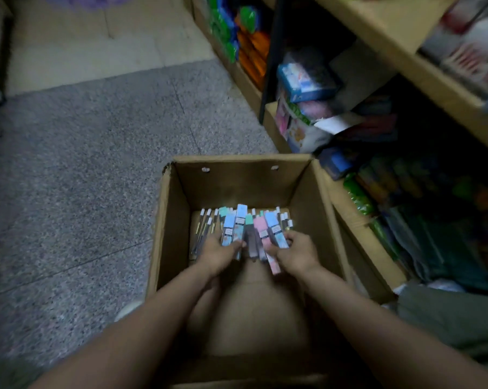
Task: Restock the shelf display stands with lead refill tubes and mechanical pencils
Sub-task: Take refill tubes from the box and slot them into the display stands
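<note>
Both of your hands reach down into the open cardboard box: your left hand curls around a bunch of pastel lead refill tubes, and your right hand grips more of them. Beyond your fingers, mechanical pencils lie on the box floor, and farther right the shelf holds blurred packaged goods.

Both hands down in cardboard box: left hand and right hand each gripping pastel lead refill tubes.
</note>
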The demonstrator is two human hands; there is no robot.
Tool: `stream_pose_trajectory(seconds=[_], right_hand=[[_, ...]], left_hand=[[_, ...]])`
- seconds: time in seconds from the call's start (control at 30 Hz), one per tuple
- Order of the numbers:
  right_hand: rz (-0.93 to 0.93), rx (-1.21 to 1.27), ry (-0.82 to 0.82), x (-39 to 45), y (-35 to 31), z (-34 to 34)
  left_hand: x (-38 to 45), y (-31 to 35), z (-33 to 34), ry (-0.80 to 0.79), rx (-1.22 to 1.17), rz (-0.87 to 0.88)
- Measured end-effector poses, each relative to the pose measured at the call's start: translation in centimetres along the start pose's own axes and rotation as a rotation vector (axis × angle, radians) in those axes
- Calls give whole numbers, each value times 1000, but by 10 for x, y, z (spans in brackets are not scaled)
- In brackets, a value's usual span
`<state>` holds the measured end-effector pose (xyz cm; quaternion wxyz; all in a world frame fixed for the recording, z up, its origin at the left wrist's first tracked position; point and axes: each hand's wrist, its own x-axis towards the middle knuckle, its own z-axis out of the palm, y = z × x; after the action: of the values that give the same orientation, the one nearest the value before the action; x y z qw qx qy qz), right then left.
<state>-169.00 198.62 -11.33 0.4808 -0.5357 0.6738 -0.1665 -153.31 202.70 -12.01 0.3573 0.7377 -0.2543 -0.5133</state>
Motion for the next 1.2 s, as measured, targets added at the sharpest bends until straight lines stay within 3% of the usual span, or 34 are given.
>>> stream_pose_trajectory(seconds=[0.3, 0.57, 1.2], right_hand=[[-298, 392, 223, -75, -116, -129], [-374, 542, 352, -141, -135, -212], [-303, 351, 464, -155, -134, -269]], left_hand=[[-65, 181, 13, -360, 52, 412], [-134, 237, 64, -644, -103, 613], [-134, 260, 110, -754, -236, 418]])
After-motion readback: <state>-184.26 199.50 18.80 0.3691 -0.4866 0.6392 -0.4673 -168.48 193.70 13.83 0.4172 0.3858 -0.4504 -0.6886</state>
